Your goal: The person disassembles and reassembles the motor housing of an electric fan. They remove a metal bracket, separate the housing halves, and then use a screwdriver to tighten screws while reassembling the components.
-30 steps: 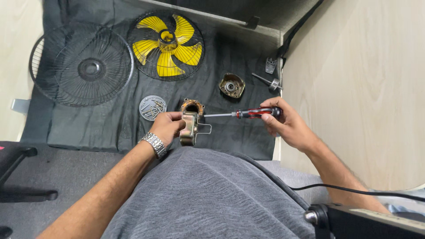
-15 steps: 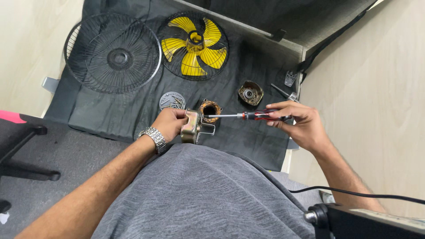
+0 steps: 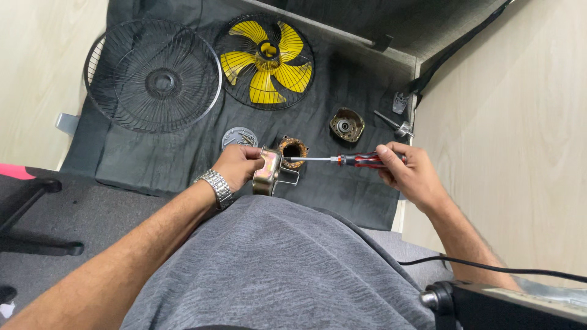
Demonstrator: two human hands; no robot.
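Left hand: the left hand (image 3: 239, 165), a metal watch (image 3: 215, 186) on its wrist, has its fingers closed around a brass-coloured metal motor bracket (image 3: 268, 173), held just above the person's grey shirt (image 3: 275, 269).
Right hand: the right hand (image 3: 408, 174) wraps its fingers tight around the red-and-black handle of a screwdriver (image 3: 345, 161), which lies level and points left.
Screwdriver tip: the shaft reaches to the top of the bracket, just in front of a copper-wound motor core (image 3: 292, 148); whether the tip sits in a screw cannot be told.
Surface: a dark cloth (image 3: 183, 156) covers the surface and carries the loose parts.
Far left: a black wire fan guard (image 3: 153, 76) lies flat.
Far centre: a yellow fan blade (image 3: 264, 52) rests in a second black guard, just beside the first.
Near the left hand: a small round grey disc (image 3: 238, 137) lies just beyond the knuckles.
Right of centre: a round metal motor cap (image 3: 347, 124) lies apart from the core, with a small metal spindle piece (image 3: 396, 125) farther right at the cloth's edge.
Near right: a black cable (image 3: 489, 266) runs past the right forearm.
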